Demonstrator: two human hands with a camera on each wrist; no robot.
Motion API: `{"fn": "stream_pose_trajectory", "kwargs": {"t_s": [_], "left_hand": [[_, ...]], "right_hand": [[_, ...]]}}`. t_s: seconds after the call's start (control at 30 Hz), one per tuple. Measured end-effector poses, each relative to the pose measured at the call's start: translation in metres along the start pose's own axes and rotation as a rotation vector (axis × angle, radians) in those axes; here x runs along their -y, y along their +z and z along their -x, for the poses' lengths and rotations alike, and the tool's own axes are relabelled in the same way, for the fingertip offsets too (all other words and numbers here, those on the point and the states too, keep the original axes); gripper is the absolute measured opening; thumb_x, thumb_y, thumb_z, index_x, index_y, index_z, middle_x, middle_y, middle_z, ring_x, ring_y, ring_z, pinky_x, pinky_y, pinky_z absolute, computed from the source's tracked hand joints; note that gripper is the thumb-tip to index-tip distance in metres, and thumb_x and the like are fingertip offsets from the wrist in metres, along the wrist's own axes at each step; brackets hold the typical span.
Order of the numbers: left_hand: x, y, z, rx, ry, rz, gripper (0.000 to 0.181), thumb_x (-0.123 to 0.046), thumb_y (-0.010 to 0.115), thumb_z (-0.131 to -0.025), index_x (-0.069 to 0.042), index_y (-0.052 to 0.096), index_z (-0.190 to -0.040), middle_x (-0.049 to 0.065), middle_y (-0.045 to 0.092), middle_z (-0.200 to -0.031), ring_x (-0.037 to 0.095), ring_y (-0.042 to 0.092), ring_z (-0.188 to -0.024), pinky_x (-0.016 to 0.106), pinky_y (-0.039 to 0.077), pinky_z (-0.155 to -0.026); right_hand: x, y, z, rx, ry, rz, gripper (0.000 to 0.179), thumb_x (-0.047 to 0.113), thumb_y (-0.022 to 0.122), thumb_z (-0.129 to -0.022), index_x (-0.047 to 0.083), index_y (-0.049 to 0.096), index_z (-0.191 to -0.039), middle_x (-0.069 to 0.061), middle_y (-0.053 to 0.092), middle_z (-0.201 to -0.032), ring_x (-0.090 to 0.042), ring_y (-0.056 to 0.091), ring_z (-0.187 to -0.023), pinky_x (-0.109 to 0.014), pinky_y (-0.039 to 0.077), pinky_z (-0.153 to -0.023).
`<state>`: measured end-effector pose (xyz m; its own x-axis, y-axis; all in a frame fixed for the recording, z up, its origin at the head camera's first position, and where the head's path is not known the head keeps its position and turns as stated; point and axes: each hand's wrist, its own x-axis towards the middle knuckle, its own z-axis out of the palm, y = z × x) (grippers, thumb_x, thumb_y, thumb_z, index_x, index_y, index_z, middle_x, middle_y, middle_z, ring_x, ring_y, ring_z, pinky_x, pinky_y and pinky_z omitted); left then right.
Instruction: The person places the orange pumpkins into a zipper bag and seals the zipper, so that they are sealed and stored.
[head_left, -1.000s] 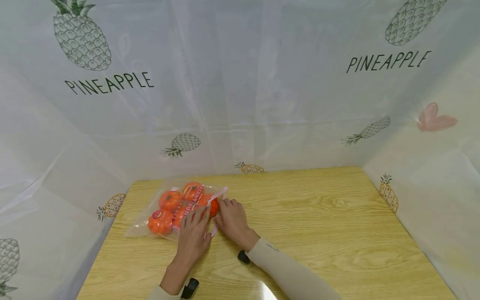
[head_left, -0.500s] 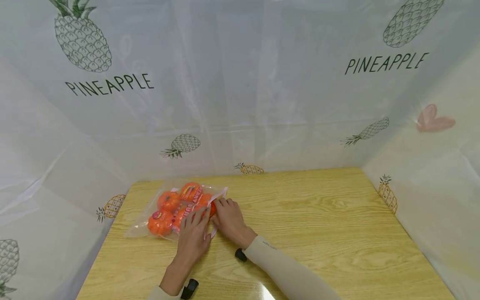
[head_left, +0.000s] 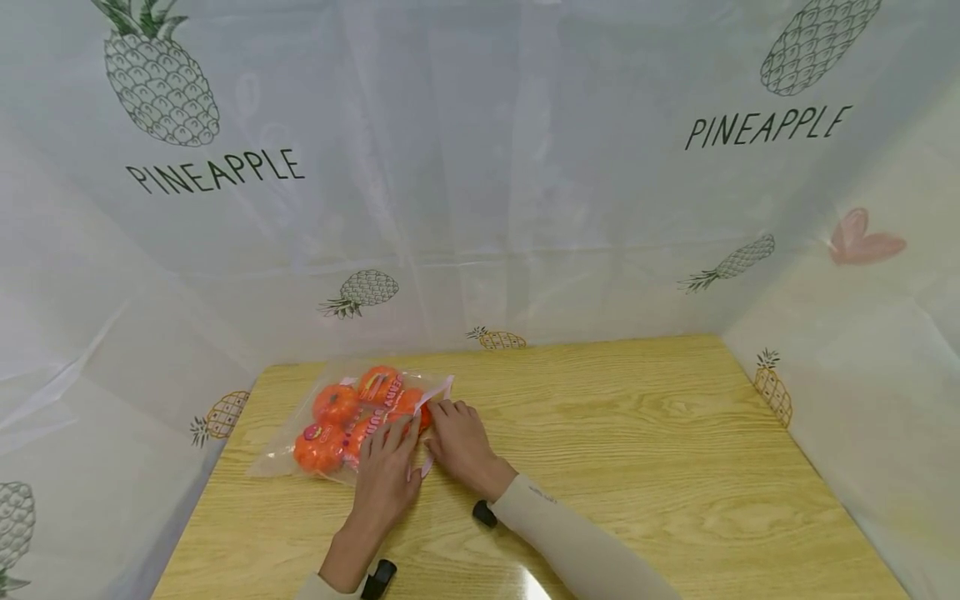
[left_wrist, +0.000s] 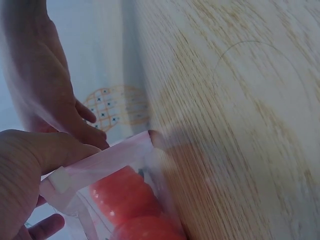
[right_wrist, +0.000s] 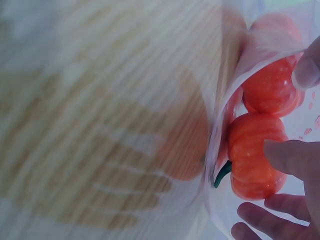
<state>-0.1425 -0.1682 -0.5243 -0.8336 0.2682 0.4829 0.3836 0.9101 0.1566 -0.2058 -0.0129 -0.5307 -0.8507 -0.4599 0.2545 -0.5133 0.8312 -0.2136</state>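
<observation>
A clear zip bag point(head_left: 372, 427) with pink print and a pink edge point(head_left: 442, 390) lies on its side at the back left of the table. Inside it are several small orange pumpkins point(head_left: 336, 404). My left hand point(head_left: 382, 483) rests along the top of the bag near its mouth, and in the left wrist view its thumb point(left_wrist: 70, 152) grips the pink strip beside a white slider point(left_wrist: 61, 180). At the mouth, my right hand point(head_left: 467, 442) holds a pumpkin with a green stem point(right_wrist: 257, 150), thumb on one side and fingers on the other.
The wood-grain table point(head_left: 637, 450) extends to the right of the bag. A white curtain point(head_left: 570, 208) printed with pineapples encloses its back and sides. Black wrist devices point(head_left: 379, 578) sit on both wrists.
My right hand has moved slightly left into the bag's mouth, taking its pumpkin deeper. The pumpkins inside have shifted a little left. My left hand has stayed in place.
</observation>
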Motion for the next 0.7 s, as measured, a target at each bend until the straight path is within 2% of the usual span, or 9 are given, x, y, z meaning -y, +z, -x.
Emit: {"fn": "stream_pose_trajectory", "kwargs": {"t_s": [0.27, 0.47, 0.7], "left_hand": [[0.0, 0.0, 0.0, -0.008, -0.004, -0.007, 0.08, -0.001, 0.095, -0.067, 0.002, 0.065, -0.141, 0.017, 0.06, -0.14, 0.04, 0.054, -0.124, 0.059, 0.044, -0.104], [0.0, 0.001, -0.001, -0.018, 0.004, -0.001, 0.081, -0.002, 0.097, -0.066, 0.003, 0.065, -0.141, 0.018, 0.061, -0.14, 0.04, 0.054, -0.124, 0.058, 0.044, -0.103], [0.0, 0.001, -0.001, 0.005, 0.014, -0.01, 0.082, -0.009, 0.097, -0.069, 0.002, 0.063, -0.143, 0.018, 0.059, -0.141, 0.039, 0.055, -0.124, 0.057, 0.045, -0.103]], "right_hand": [[-0.003, -0.002, 0.004, -0.018, -0.001, -0.021, 0.059, 0.032, 0.077, -0.098, 0.009, 0.058, -0.149, -0.006, 0.069, -0.131, -0.027, 0.064, -0.117, -0.044, 0.052, -0.104], [-0.009, -0.004, 0.01, -0.052, 0.0, -0.053, 0.056, 0.027, 0.081, -0.094, 0.006, 0.062, -0.143, -0.007, 0.07, -0.13, -0.028, 0.065, -0.116, -0.045, 0.053, -0.101], [-0.018, -0.007, 0.017, -0.073, 0.007, -0.064, 0.054, 0.026, 0.08, -0.095, 0.005, 0.063, -0.141, -0.009, 0.07, -0.128, -0.029, 0.066, -0.116, -0.047, 0.052, -0.102]]}}
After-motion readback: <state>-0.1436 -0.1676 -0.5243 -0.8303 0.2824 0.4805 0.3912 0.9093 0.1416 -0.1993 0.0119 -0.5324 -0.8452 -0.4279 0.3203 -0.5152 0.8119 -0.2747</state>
